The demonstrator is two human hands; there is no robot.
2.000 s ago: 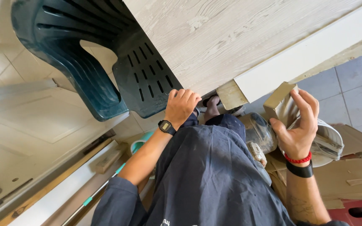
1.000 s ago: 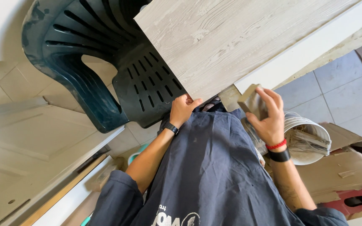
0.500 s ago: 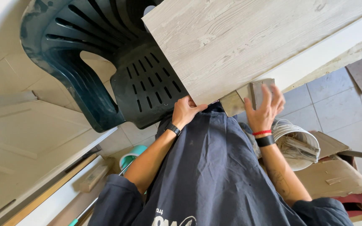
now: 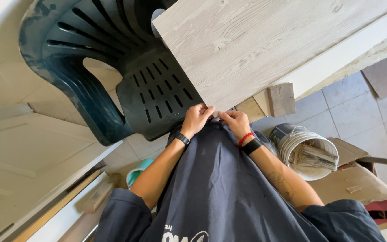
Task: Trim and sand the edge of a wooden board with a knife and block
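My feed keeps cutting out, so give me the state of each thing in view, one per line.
Left hand: fingers on the near corner edge of the board.
Right hand: fingers at the same corner, nothing else held.
Wooden board: flat, overhanging the chair.
Green plastic chair: upright under the board.
Wood block: beneath the board edge.
White bucket: open, holds scraps.

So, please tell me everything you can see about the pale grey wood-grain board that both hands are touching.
The pale grey wood-grain board is a flat, wide panel that looks like laminate or printed wood, with fine darker grain lines. It runs out of view at the top and right. One corner points toward the person, and there the left hand and the right hand touch its edge. It lies partly over the seat of the dark green plastic chair. Its white edge strip shows on the right.
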